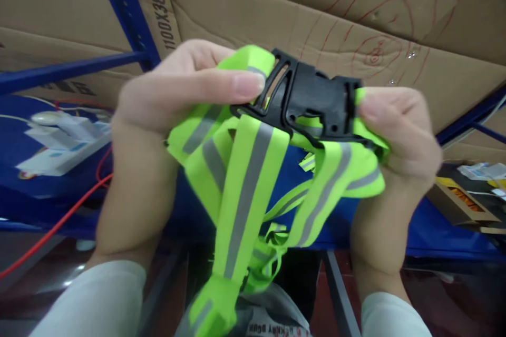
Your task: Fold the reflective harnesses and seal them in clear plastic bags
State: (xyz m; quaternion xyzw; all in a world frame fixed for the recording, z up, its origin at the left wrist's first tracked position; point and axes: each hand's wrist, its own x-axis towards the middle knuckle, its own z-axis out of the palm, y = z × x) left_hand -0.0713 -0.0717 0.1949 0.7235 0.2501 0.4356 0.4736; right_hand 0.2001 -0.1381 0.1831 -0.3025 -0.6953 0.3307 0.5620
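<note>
A black plastic side-release buckle (316,97) joins neon-yellow reflective straps (249,195) with grey stripes down their middle. My left hand (182,84) is closed on the strap at the buckle's left end, thumb lying along the slotted bar. At the other end, my right hand (399,126) pinches the strap beside the buckle. The two buckle halves sit together between my hands, held up in front of me. Below, the straps hang in loops and bunch up over a clear printed plastic bag (272,310) near my lap.
A blue-covered shelf (454,231) runs behind my hands, with large cardboard boxes (276,16) at the back. White power strips (67,142) lie at left beside a red cable (59,226). A small open carton (462,200) stands at right. Blue metal uprights (122,5) frame the shelf.
</note>
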